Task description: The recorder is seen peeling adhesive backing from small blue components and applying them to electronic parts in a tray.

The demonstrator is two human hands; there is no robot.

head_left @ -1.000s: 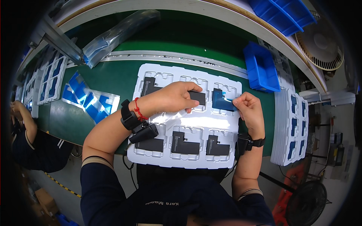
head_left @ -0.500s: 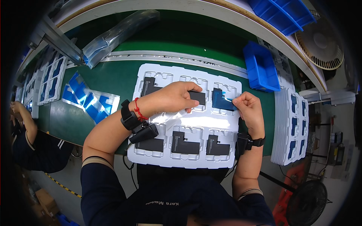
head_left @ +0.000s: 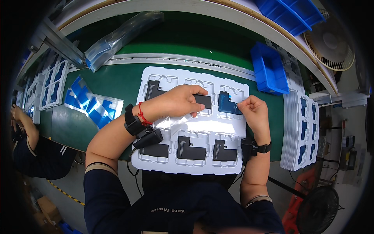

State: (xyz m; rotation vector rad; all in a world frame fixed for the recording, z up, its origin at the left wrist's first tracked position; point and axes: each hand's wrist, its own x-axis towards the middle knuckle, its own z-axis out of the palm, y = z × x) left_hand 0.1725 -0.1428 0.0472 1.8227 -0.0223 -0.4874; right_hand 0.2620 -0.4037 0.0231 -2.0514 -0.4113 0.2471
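Note:
On the white plastic tray (head_left: 191,168) lie several black L-shaped flat battery packs, one of them a lower-middle battery pack (head_left: 191,151). Blue film (head_left: 229,104) covers the upper-right pack. My right hand (head_left: 255,113) is closed in a pinch at that film's right edge. My left hand (head_left: 179,100) lies over the tray's upper middle, its thumb and forefinger around the upper-middle battery pack (head_left: 204,102). A shiny clear film (head_left: 173,123) comes out from beneath this hand, its curled lower fingers around it; the grip is partly hidden.
Loose blue-and-clear film sheets (head_left: 93,103) lie left on the green table (head_left: 134,80). A blue bin (head_left: 269,70) stands at the back right, beside stacked white trays (head_left: 292,132). A long clear bag (head_left: 120,37) lies behind. Another person's arm (head_left: 26,121) shows at far left.
My right hand has shifted slightly left, still pinching at the blue film's edge. The film's lower right part looks changed, with less of it standing out. My left hand stays in place.

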